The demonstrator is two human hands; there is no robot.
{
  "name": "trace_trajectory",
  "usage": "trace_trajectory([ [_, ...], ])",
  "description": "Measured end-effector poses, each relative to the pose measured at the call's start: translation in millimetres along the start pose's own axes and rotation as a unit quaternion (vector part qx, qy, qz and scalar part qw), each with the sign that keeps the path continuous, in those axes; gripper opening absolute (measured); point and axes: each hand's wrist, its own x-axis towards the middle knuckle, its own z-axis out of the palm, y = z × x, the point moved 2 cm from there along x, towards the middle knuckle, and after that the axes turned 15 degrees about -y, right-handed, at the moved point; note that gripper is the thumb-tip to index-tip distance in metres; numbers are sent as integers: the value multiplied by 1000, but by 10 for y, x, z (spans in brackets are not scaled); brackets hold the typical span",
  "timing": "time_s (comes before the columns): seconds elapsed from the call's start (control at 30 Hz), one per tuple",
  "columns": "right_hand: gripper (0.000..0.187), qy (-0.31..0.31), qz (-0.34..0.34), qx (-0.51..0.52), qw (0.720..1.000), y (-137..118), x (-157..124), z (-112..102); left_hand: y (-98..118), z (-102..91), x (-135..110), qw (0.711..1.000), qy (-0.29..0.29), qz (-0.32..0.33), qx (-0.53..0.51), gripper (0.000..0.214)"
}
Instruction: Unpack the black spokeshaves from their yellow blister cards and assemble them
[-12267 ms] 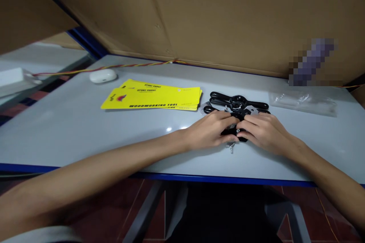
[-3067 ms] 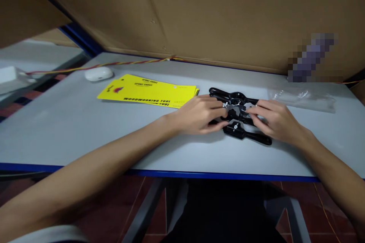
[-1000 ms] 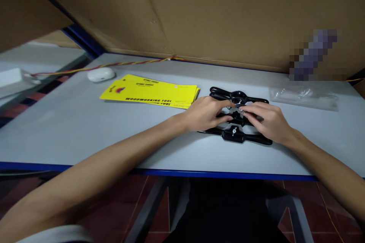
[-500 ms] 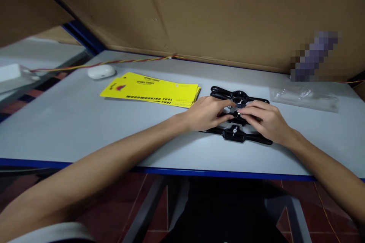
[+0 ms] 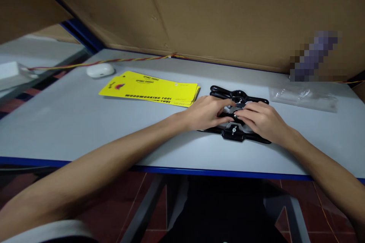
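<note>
Several black spokeshaves lie in rows on the grey table. My left hand [image 5: 207,113] holds the left side of the middle spokeshave [image 5: 240,119], thumb in front and fingers behind. From the right, my right hand [image 5: 264,119] has its fingertips closed at the small bright screw at that spokeshave's centre. The fingers partly cover the blade area. Nearer to me, another spokeshave [image 5: 233,133] lies flat, a silvery wing screw on its middle. Behind my fingers, further black spokeshaves [image 5: 239,93] lie close together, partly hidden by my hands.
Yellow printed cards [image 5: 151,89] lie stacked left of my hands. A white earbud case [image 5: 100,70] is behind them, near a red-yellow twisted wire [image 5: 128,60]. A clear plastic bag [image 5: 303,98] lies at the right. A cardboard wall [image 5: 216,19] borders the table's back.
My right fingers have shifted slightly left and down around the screw of the middle spokeshave. My left hand stays in nearly the same place. The spokeshaves have hardly moved.
</note>
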Motion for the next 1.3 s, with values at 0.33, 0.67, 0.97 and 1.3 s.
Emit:
trace_trajectory([
  [0.33, 30, 0, -8, -57, 998, -53, 45, -10, 5, -11, 7, 1000, -9, -10, 6, 48],
  [0.67, 27, 11, -24, -3, 1000, -59, 88, 23, 21, -2, 1, 999, 4, 2, 46, 42],
  [0.97, 28, -38, -63, 10, 997, -46, 72, -99, 38, -11, 1, 999, -1, 0, 42, 42],
  [1.3, 27, -35, -37, 120, 992, -28, 107, -29, 48, -22, -1, 999, -17, -3, 39, 39],
])
